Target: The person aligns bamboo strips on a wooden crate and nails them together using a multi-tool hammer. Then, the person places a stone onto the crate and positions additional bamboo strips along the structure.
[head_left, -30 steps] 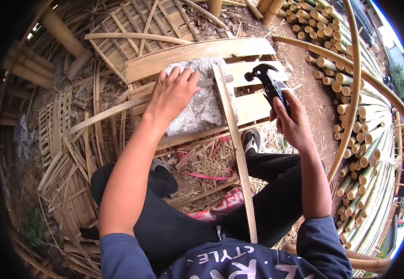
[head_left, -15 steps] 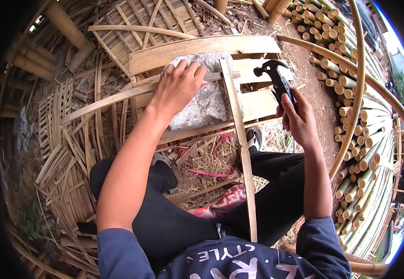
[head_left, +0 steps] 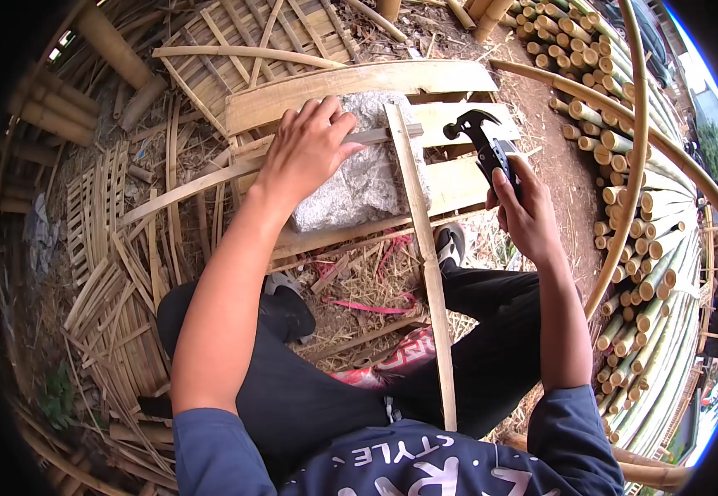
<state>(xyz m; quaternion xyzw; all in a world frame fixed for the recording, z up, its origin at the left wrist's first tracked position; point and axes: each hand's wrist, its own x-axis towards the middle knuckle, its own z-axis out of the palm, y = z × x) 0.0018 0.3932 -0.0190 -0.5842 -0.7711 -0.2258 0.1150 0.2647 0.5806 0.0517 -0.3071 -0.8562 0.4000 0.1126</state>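
My left hand (head_left: pixel 308 149) is closed over a bamboo strip (head_left: pixel 190 188), above the left part of a rough grey stone block (head_left: pixel 363 186). That strip runs from the lower left across the stone, and its right end lies under a second, lengthwise bamboo strip (head_left: pixel 427 256). The lengthwise strip reaches from the stone's top right corner down to my lap. To the right of the stone my right hand (head_left: pixel 526 207) is wrapped round the handle of a black claw hammer (head_left: pixel 476 128), held raised with its head toward the strips. My left palm hides part of the strip.
Under the stone lie pale wooden planks (head_left: pixel 359 80). Cut bamboo poles (head_left: pixel 648 240) are stacked at the right, beside a bent bamboo pole (head_left: pixel 640 165). Split bamboo pieces (head_left: pixel 123 331) and a slatted panel (head_left: pixel 252 37) lie at the left and back. Pink ribbon (head_left: pixel 375 308) lies between my feet.
My left hand has shifted slightly left, and the strip under it has slid a little left too. The hammer has moved slightly left. The lengthwise strip has barely moved.
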